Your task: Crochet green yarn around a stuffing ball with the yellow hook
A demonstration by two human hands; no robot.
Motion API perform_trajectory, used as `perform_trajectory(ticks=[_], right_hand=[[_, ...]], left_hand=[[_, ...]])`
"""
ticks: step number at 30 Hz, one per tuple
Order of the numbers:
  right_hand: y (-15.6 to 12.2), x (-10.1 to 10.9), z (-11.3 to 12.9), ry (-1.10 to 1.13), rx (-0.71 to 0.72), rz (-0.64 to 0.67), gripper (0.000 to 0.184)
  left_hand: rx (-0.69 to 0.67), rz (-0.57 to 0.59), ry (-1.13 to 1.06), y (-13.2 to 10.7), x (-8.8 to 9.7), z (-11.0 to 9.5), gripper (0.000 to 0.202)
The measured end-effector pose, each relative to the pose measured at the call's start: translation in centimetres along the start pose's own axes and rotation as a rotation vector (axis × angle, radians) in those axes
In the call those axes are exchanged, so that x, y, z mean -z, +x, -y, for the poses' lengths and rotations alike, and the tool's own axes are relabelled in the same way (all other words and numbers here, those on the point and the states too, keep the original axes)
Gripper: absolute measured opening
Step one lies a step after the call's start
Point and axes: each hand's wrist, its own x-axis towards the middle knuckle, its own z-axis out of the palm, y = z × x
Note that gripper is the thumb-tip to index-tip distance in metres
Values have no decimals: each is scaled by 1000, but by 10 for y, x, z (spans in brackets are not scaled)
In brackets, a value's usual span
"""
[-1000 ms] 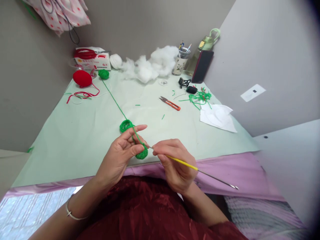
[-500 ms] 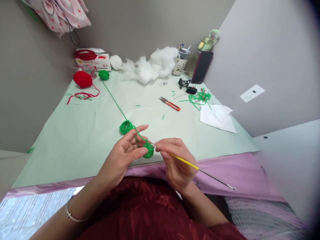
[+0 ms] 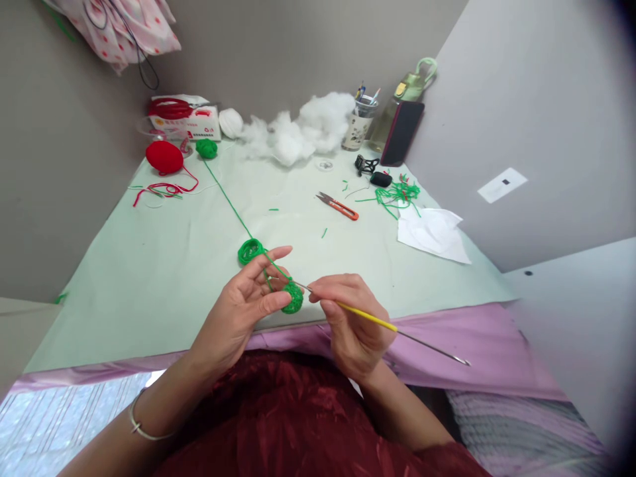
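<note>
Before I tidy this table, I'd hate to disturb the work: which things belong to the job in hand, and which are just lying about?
In use:
yellow-handled hook, in the right hand
small green crocheted piece, held by the left hand
green yarn ball, its strand leading toward the left hand

Untouched, seemingly just lying about:
orange snips
phone
red ball
white paper
bottle

Craft corner, apparently in a home

Cloth-covered table [image 3: 163, 271] tucked between plain grey walls [image 3: 278, 46]. Polka-dot fabric [image 3: 132, 36] hanging upper left; drinking bottle [image 3: 409, 87] and phone [image 3: 402, 134] at back right. Green yarn ball [image 3: 206, 148], fluffy white stuffing [image 3: 298, 138], orange-handled snips [image 3: 342, 209] mark handiwork. Exact room uncertain.
</note>
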Motion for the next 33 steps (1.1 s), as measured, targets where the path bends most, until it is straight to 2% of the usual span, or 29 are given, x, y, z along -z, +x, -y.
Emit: perform_trajectory(ticks=[11, 19, 24, 33], right_hand=[[0, 1, 0, -26, 5, 12, 26], [0, 0, 0, 55, -9, 56, 27], [0, -2, -4, 179, -87, 19, 28], [4, -4, -5, 309, -242, -24, 17]], left_hand=[[-20, 3, 17, 0, 1, 1, 54], [7, 29, -18, -3, 1, -1, 80], [37, 19, -23, -2, -1, -3, 96], [15, 20, 8, 1, 0, -2, 94]])
